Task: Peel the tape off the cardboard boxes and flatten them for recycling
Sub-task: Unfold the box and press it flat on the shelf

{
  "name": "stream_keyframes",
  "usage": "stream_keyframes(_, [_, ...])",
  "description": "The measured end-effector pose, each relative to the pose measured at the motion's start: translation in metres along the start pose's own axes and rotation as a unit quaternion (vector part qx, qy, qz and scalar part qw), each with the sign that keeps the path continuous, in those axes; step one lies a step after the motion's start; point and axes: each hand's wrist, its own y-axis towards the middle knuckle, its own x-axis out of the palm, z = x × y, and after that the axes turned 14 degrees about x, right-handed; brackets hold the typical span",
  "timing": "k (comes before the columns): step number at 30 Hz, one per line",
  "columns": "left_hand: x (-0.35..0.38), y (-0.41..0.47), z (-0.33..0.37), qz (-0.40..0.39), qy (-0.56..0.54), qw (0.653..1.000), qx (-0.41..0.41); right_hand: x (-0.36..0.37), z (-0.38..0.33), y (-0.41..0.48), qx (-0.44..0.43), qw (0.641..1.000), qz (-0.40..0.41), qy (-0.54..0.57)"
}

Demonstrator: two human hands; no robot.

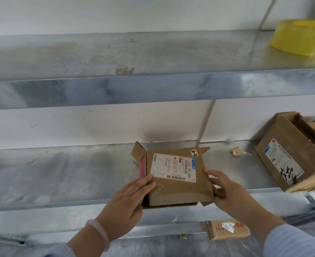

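Here we see the small cardboard box (177, 182) lying flat at the front edge of the metal shelf (60, 173), with its near side a little over the lip. A white shipping label (173, 167) covers much of its top. The left end flap (138, 153) stands open and shows something pink inside.

The left hand (128, 199) lies on the near left corner, its fingers rather straight and resting on the top face. The right hand (227, 191) grips the right side of the box, with the thumb on top and the fingers curled round the edge and the torn flap there.

We judge the box to be light and thin-walled, stiff along its folds but easy to dent in the middle of a face. So we would hold it at the corners and edges, as both hands do now, and not press on the label. A glossy band below the label may be tape, but we cannot tell for sure. If it is, it will be smooth and hard to catch, and we would lift it from a loose end, slowly, so the paper layer does not tear.

Further right on the same shelf are a crumpled scrap (236, 151) and a second box (286, 156). A yellow roll (301, 38) sits on the shelf above.
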Motion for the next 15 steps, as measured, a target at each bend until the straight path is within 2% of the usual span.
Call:
stream_keyframes(3, [-0.002, 0.011, -0.001, 0.037, -0.011, 0.999, -0.01, 0.001, -0.005, 0.002, -0.003, 1.0, 0.001, -0.013])
stream_keyframes(5, [-0.01, 0.024, 0.002, 0.07, -0.107, 0.989, -0.076, 0.002, -0.017, 0.007, 0.016, 0.999, 0.023, 0.023])
stream_keyframes(7, [-0.014, 0.039, 0.0, 0.106, -0.217, 0.958, -0.157, 0.003, -0.031, 0.013, 0.044, 0.996, 0.054, 0.061])
stream_keyframes(9, [-0.013, 0.053, -0.006, 0.121, -0.219, 0.94, -0.231, 0.008, -0.043, 0.021, 0.081, 0.993, 0.042, 0.073])
stream_keyframes(11, [-0.01, 0.06, -0.012, 0.114, -0.288, 0.906, -0.29, 0.014, -0.049, 0.026, 0.097, 0.991, 0.02, 0.088])
stream_keyframes(13, [-0.008, 0.064, -0.012, 0.132, -0.358, 0.889, -0.255, 0.016, -0.052, 0.028, 0.089, 0.987, 0.025, 0.133])
stream_keyframes(15, [-0.01, 0.066, -0.015, 0.178, -0.327, 0.902, -0.219, 0.014, -0.049, 0.027, 0.056, 0.977, 0.043, 0.199])
